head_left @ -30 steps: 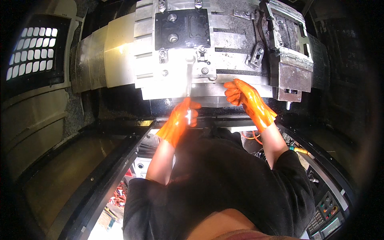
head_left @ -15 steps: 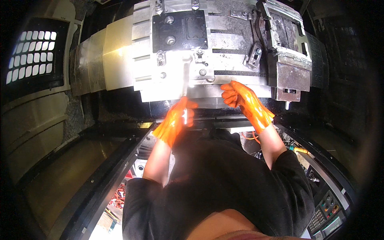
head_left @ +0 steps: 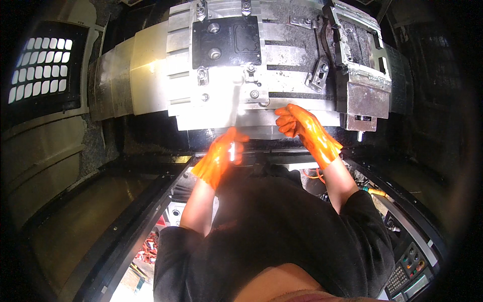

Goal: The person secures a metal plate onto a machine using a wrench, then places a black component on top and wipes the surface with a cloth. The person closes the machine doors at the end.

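In an orange rubber glove, my left hand is closed around the lower end of a long metal wrench. Glare washes out part of the wrench, which reaches forward toward the clamp bolts below a black rectangular plate with two round holes. My right hand, gloved the same way, hovers by the front edge of the slotted machine table. Its fingers are curled in; whether they hold anything is hidden. Nearest bolts are a clamp bolt and another bolt on the pale fixture plate.
A heavy machine vise stands on the table's right side, with a loose-looking strap clamp left of it. Metal way covers extend leftward. The dark enclosure sill runs along the left; a control panel sits at lower right.
Both hands have drawn slightly back toward me, the wrench moving with the left one. My right hand has also shifted a little left, its fingers still curled.
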Motion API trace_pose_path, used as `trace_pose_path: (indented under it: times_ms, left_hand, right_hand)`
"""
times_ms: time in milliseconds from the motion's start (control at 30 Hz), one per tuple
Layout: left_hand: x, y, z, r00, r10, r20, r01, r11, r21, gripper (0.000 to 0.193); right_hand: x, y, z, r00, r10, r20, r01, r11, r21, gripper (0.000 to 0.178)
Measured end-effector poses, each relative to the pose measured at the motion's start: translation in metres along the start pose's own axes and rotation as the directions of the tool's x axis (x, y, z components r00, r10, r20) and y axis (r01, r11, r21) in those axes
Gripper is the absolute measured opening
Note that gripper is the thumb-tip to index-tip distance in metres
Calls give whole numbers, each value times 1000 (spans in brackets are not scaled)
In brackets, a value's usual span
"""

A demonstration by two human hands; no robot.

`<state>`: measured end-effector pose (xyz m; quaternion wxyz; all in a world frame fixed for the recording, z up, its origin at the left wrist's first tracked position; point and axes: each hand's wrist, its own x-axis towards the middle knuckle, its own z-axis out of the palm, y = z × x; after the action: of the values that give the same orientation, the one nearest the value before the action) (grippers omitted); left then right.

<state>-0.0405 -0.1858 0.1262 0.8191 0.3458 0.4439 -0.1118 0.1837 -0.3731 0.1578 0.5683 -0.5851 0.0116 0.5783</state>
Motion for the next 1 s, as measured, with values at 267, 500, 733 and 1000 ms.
trace_pose_path:
  times_ms: [267, 500, 733, 1000]
  left_hand:
    - [3, -1, -9, 999, 31, -25, -32, 999, -32, 64]
    - [-11, 18, 13, 992, 123, -13, -121, 987, 110, 56]
    - [24, 52, 54, 871, 470, 140, -484, 779, 398, 39]
    - [89, 116, -94, 171, 965, -197, -126, 220, 967, 40]
  right_hand:
    - [7, 8, -6, 995, 14, 94, -24, 994, 102, 58]
    - [34, 29, 21, 974, -105, 199, 102, 994, 26, 51]
    - [74, -21, 74, 971, -208, 118, 198, 976, 95, 46]
    - [145, -87, 16, 957, -178, -228, 134, 971, -198, 37]
